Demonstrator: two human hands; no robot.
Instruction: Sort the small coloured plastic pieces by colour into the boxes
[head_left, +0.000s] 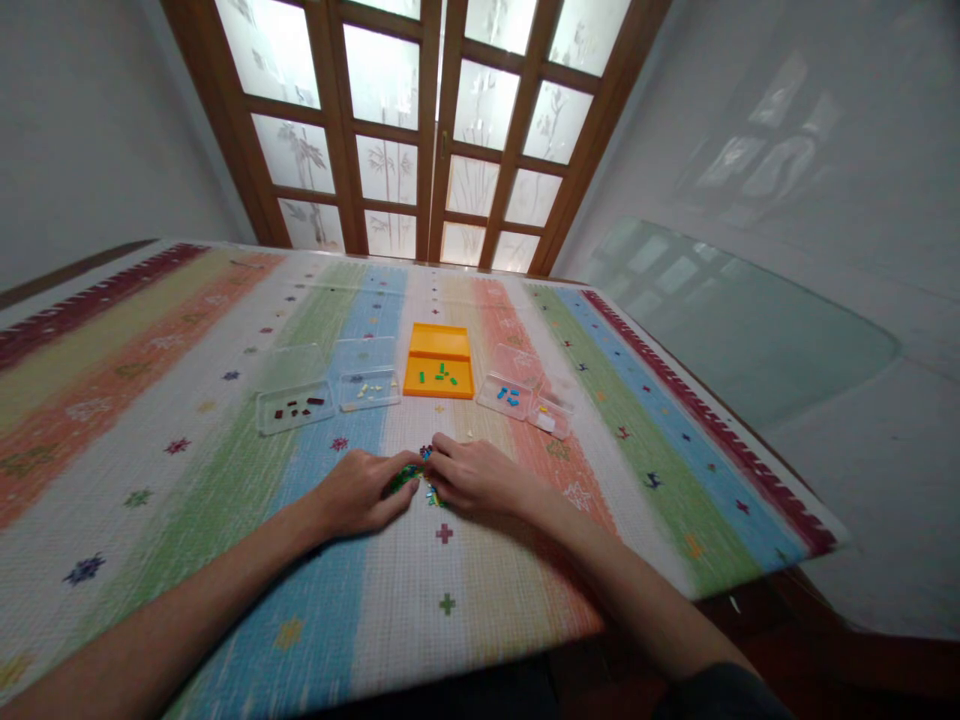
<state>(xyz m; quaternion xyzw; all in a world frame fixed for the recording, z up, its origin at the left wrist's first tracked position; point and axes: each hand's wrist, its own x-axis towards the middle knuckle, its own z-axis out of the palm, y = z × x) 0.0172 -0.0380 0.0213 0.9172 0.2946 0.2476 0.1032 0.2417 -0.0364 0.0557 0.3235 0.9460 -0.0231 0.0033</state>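
Observation:
A small pile of mixed coloured pieces [433,493] lies on the striped cloth, between my two hands. My left hand [367,490] touches the left side of the pile, thumb and index finger apart around green pieces. From the right, my right hand [474,475] rests against the pile with its fingers bent together; what its fingertips hold, if anything, is hidden. Beyond the hands stands an open orange case [439,357] with several green pieces in it.
Open clear boxes hold dark brown pieces [295,410], pale pieces [369,390] and blue pieces [508,396]. A smaller clear box [551,415] at the right holds white and yellow pieces. The striped tablecloth [225,480] reaches toward paned doors.

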